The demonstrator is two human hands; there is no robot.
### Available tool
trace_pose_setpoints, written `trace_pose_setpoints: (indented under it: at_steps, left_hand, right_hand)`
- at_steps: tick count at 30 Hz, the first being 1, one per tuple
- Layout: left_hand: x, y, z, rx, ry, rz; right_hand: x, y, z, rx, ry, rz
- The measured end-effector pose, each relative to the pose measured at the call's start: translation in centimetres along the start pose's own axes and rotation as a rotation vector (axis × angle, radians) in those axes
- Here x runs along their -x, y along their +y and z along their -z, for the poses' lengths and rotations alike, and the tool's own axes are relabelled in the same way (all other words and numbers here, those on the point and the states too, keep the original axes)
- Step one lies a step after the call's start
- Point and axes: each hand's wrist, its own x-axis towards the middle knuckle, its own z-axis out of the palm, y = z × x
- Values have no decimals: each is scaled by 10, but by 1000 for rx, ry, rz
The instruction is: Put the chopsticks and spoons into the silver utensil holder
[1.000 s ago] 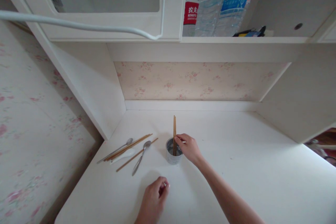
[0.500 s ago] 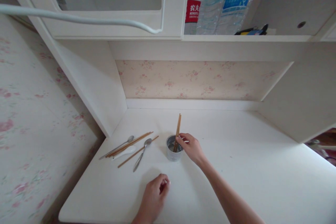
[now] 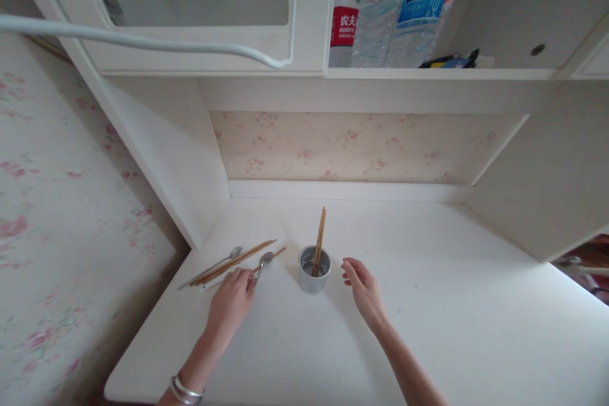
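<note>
My left hand (image 3: 231,298) is over the utensils on the left, its fingers closed at the handle of a metal spoon (image 3: 266,258); the hand covers most of that handle. A single wooden chopstick (image 3: 280,251) passes beneath the spoon. Beside them lie a bundle of chopsticks (image 3: 238,260), another metal spoon (image 3: 235,252) and a white spoon (image 3: 209,285) mostly hidden by the hand. Wooden chopsticks (image 3: 320,235) stand in a grey perforated utensil cup (image 3: 313,284). To the right of the cup, apart from it, my right hand (image 3: 364,288) is empty, its fingers loosely bent and apart.
The white desk (image 3: 428,330) ends at a low back ledge. Above it a shelf holds several plastic bottles (image 3: 380,19). A white cable (image 3: 166,45) hangs across the cabinet front at the upper left. A side panel (image 3: 537,184) bounds the right.
My right hand has let go of the chopsticks in the cup and moved right. My left hand has moved from the desk's front to the spoon on the left.
</note>
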Motion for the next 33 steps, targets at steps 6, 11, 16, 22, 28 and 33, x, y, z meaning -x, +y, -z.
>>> trace_pose_setpoints:
  at_steps: [6, 11, 16, 22, 28, 33]
  left_hand:
    - [-13, -7, -16, -251, -80, -85]
    - [-21, 1, -21, -246, -127, -53]
    - [-26, 7, -21, -260, -206, -20]
    - [-28, 16, -13, -364, -201, -2]
    - [-33, 22, 12, -377, -196, -20]
    - [-40, 22, 32, -357, -180, -6]
  right_hand:
    - [29, 37, -2, 79, -20, 19]
    - [32, 38, 0, 138, -25, 41]
    - [31, 38, 0, 165, -21, 71]
    - [32, 37, 0, 145, -12, 69]
    - [33, 35, 1, 147, -5, 64]
    - [33, 34, 1, 157, -2, 79]
